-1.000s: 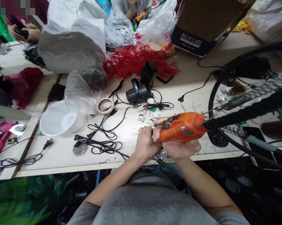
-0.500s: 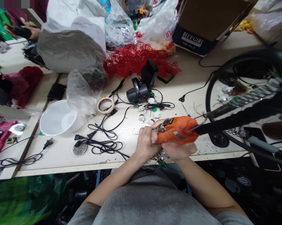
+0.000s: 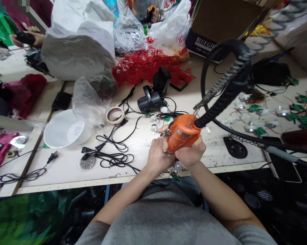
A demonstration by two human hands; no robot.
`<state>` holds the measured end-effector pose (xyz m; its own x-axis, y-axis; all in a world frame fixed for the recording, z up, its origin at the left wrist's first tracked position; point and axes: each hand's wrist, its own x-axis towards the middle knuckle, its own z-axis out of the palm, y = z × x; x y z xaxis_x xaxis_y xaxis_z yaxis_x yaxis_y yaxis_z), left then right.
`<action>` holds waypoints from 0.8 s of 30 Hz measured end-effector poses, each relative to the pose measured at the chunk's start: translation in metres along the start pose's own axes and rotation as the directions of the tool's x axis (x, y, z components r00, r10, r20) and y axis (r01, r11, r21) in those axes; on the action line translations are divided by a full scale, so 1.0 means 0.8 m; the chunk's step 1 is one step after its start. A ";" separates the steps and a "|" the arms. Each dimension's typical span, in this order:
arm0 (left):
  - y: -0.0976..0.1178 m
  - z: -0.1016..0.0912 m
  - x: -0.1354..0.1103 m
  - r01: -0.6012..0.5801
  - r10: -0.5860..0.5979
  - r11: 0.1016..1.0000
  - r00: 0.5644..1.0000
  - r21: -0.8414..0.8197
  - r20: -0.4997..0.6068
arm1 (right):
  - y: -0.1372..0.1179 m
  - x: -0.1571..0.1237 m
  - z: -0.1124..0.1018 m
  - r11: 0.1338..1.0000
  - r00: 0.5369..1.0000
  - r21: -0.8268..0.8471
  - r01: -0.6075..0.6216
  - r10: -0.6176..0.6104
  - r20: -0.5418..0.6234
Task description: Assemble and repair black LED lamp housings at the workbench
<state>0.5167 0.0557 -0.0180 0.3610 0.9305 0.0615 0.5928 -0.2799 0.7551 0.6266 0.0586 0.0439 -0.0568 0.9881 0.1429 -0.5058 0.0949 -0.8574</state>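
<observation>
My right hand [image 3: 191, 153] is wrapped round an orange electric screwdriver [image 3: 182, 133], its black cable and coiled spring rising from the rear end. Close against it, my left hand [image 3: 157, 154] is closed near the front of the tool, its fingers curled round something I cannot make out. The screwdriver's tip is hidden by the hands. Below them, by the table's front edge, lie small round clear parts [image 3: 177, 166] and a green circuit board [image 3: 176, 177] with wires. Just beyond my left hand sit small white parts [image 3: 154, 127].
A black lamp-like housing [image 3: 149, 100] and a tape roll [image 3: 115, 115] stand ahead. Black power cords [image 3: 115, 160], a dish of screws [image 3: 87, 162] and a white tub [image 3: 64, 131] lie left. Circuit boards [image 3: 303, 109] are right. Another person's hand [image 3: 38, 39] shows far left.
The screwdriver has swung from lying nearly level to a steeper tilt, its rear end moving left. Its cable and spring shifted left too, exposing circuit boards at the right. My left hand has barely moved.
</observation>
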 end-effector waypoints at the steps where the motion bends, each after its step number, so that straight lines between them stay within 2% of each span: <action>1: 0.000 -0.001 0.000 0.011 -0.011 1.000 1.000 -0.009 0.000 | 0.000 0.003 0.002 1.000 1.000 -0.011 0.007 -0.007 0.020; 6: 0.001 -0.002 -0.001 0.038 -0.038 0.998 0.999 -0.051 0.011 | 0.002 0.016 0.010 0.999 1.000 -0.039 0.026 -0.027 -0.006; 9: 0.000 -0.001 -0.001 0.037 -0.037 0.999 0.999 -0.022 0.006 | 0.006 0.024 0.010 1.000 1.000 -0.008 0.006 -0.006 0.010; 13: 0.000 0.001 0.002 0.025 -0.027 0.997 1.000 0.073 0.016 | 0.008 0.035 0.006 0.997 0.998 0.035 -0.067 0.066 0.015; 19: -0.002 0.005 0.001 0.015 -0.015 0.995 1.000 0.094 -0.003 | 0.013 0.046 0.008 0.987 0.987 0.042 -0.155 0.154 0.044; 22: -0.005 0.007 -0.001 0.016 -0.015 0.995 1.000 0.095 -0.015 | 0.011 0.043 0.011 0.990 0.989 0.022 -0.138 0.137 0.057; 24: -0.006 0.007 -0.002 0.022 -0.020 0.995 1.000 0.095 -0.020 | -0.001 0.035 0.009 0.996 0.994 -0.001 -0.094 0.094 0.063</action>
<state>0.5173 0.0544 -0.0258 0.3347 0.9405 0.0590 0.6665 -0.2805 0.6907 0.6193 0.0854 0.0524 -0.1587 0.9830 0.0925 -0.4969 0.0015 -0.8678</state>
